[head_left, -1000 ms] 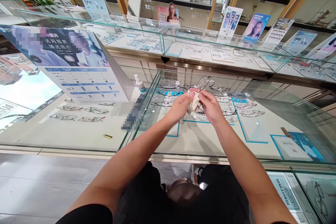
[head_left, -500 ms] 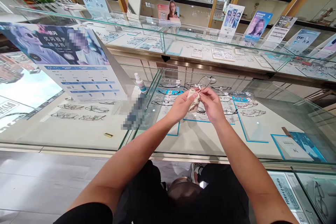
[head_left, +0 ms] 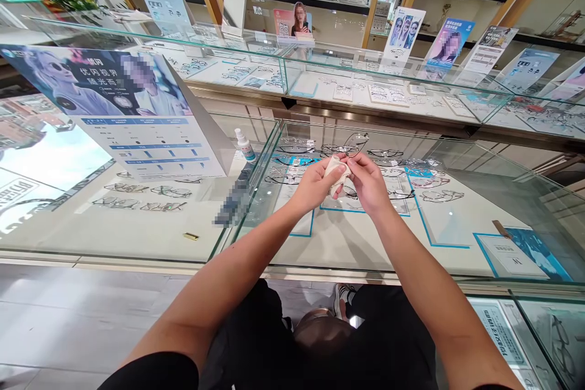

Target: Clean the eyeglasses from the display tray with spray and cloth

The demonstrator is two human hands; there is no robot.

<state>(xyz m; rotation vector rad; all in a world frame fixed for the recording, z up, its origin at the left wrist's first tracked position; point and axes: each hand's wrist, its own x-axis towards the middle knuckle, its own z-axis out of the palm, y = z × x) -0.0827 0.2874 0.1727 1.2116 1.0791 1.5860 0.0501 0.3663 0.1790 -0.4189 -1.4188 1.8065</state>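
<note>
Above the glass display counter, my left hand (head_left: 316, 186) is closed around a crumpled cream cloth (head_left: 336, 175). My right hand (head_left: 369, 184) meets it, fingers pinched on a thin-framed pair of glasses (head_left: 358, 144) whose rim sticks up beyond the fingertips. The cloth wraps part of the glasses, so that part is hidden. Beneath the hands, under the glass, rows of eyeglasses (head_left: 442, 195) lie on white cards with blue edges.
A large folded sign (head_left: 150, 146) stands on the counter at left, with a white spray bottle (head_left: 245, 145) beside it. A long glass case (head_left: 338, 113) with upright cards runs behind. Below the counter's front edge is a brown round seat (head_left: 322, 330).
The glasses' rim has tilted and shifted slightly between the fingers. My left fingers and the cloth have changed shape a little, with a fingertip now showing below the cloth.
</note>
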